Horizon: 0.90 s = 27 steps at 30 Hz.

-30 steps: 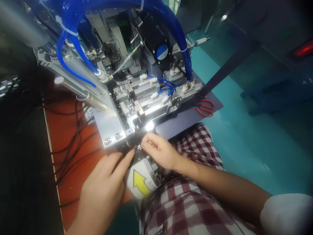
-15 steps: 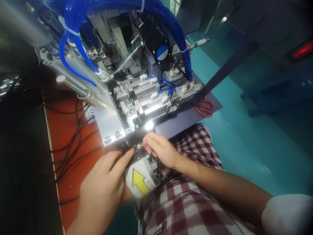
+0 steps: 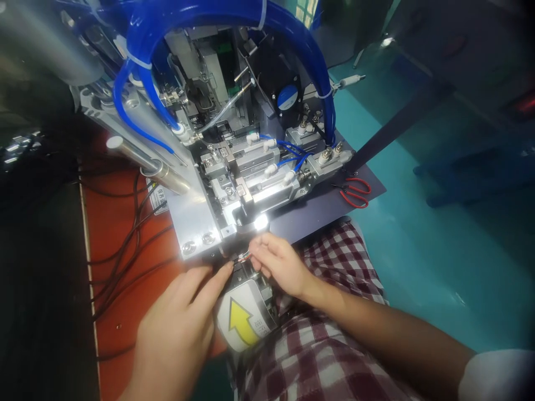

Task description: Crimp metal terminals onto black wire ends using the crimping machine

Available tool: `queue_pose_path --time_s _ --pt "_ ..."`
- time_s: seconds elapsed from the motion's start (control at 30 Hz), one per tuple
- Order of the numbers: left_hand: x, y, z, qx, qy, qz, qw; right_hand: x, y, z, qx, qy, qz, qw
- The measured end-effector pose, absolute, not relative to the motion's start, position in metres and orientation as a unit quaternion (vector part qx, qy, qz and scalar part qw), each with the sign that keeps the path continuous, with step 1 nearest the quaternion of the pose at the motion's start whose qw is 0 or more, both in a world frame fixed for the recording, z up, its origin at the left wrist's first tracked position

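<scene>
Through my remote view, orange tabletop [image 3: 111,301] spread left of the arrow label [image 3: 244,317]; my left hand [image 3: 179,312] sat just left of it, fingertip at some thin wires [image 3: 244,257], though whether it gripped them I couldn't tell; the wires lay just beyond the label; my right hand [image 3: 279,263], beyond and right of it, pinched their other end; a red-handled tool [image 3: 356,192] rested farther right.
</scene>
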State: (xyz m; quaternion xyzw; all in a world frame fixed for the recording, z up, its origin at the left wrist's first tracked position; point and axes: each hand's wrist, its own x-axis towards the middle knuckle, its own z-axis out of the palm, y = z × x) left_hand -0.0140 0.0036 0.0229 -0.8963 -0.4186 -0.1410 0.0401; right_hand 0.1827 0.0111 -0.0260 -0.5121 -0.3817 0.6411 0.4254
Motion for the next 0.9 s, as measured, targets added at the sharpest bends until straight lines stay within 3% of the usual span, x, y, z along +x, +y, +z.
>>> queue_pose_path --time_s 0.13,0.67,0.9 --pt "-0.015 0.004 0.021 -0.901 -0.405 -0.150 0.040 0.186 0.012 -0.026 -0.485 -0.364 0.687 0.401" --pt "-0.017 0.003 0.019 -0.901 -0.404 -0.150 0.044 0.177 0.007 -0.021 -0.543 -0.492 0.536 0.420" --pt "-0.024 0.003 0.015 -0.906 -0.402 -0.121 0.050 0.182 0.008 -0.024 -0.472 -0.379 0.665 0.437"
